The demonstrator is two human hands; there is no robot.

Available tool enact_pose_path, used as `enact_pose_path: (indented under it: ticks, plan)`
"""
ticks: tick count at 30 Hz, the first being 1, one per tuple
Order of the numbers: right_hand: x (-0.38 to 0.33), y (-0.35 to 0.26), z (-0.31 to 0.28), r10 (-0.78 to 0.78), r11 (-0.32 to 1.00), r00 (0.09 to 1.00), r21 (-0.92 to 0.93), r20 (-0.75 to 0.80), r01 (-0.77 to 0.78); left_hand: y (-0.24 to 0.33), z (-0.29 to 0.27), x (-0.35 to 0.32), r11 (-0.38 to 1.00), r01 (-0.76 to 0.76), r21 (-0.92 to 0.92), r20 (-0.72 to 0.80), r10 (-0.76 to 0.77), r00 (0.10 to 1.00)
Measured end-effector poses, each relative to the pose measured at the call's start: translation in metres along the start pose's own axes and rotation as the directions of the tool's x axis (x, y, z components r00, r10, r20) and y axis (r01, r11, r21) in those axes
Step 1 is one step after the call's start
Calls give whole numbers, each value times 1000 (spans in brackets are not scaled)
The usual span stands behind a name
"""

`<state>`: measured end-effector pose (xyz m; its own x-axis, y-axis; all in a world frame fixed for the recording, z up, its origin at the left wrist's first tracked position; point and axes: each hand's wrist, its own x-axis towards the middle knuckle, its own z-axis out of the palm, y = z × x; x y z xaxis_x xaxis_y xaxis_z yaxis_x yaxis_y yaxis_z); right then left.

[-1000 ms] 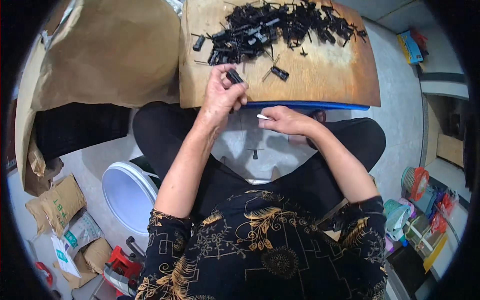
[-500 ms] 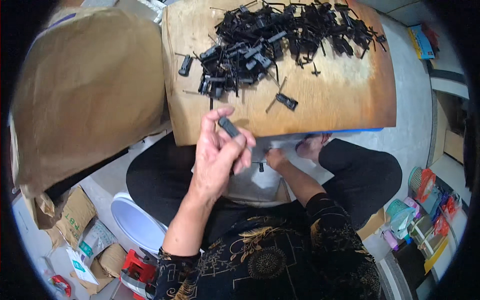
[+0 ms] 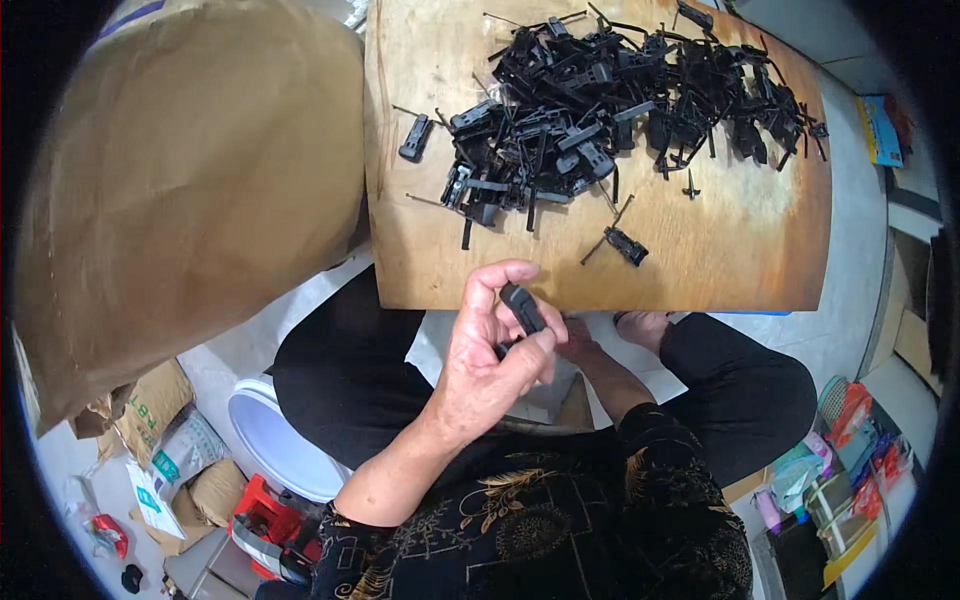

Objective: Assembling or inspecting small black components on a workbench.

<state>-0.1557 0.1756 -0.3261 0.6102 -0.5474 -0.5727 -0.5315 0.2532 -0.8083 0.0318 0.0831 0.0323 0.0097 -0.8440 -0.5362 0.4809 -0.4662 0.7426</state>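
Observation:
In my left hand (image 3: 490,345), closed in front of the table's near edge, is a small black plastic part (image 3: 523,308), gripped between thumb and fingers and tilted. My right hand (image 3: 582,342) is just beyond it and lower, its fingers hidden behind the left hand. A large heap of similar black plastic parts (image 3: 570,120) with thin rods covers the far half of the wooden board (image 3: 720,260). Apart from the heap lie one loose part (image 3: 626,246) with a rod near my hands and another part (image 3: 416,138) at the left.
A big brown paper sack (image 3: 200,180) stands against the board's left side. My crossed legs are below the board. At lower left are a white basin (image 3: 265,420), a red tool-like object (image 3: 268,520) and smaller sacks (image 3: 160,410). Baskets and bags (image 3: 840,440) stand at right.
The view has shifted, so the board appears lower and farther right. My right hand has come up close behind the left. The left hand still holds the black plastic part.

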Motion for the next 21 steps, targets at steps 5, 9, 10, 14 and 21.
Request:
enact_pose_path:
  ticks: [5, 9, 10, 14, 21]
  plan:
    - [-16, 14, 7, 150, 736, 987, -673, 63, -69, -8, 5, 3, 999, 31, -8, 12, -31, 999]
    - [-38, 15, 2, 134, 800, 991, -590, -5, -111, -10, 5, 6, 1000, 4, 16, 30, -5, 1000]
    - [-43, 16, -3, 127, 817, 992, -564, -27, -120, -8, 5, 6, 1000, 15, 14, 30, -16, 999]
    - [-60, 18, -22, 79, 878, 992, -464, -102, -117, -7, 6, 2, 999, 26, 43, -11, -25, 1000]
    - [-27, -15, -39, -184, 936, 978, -322, -94, 146, -35, 5, 13, 896, -353, 267, 103, 338, 935]
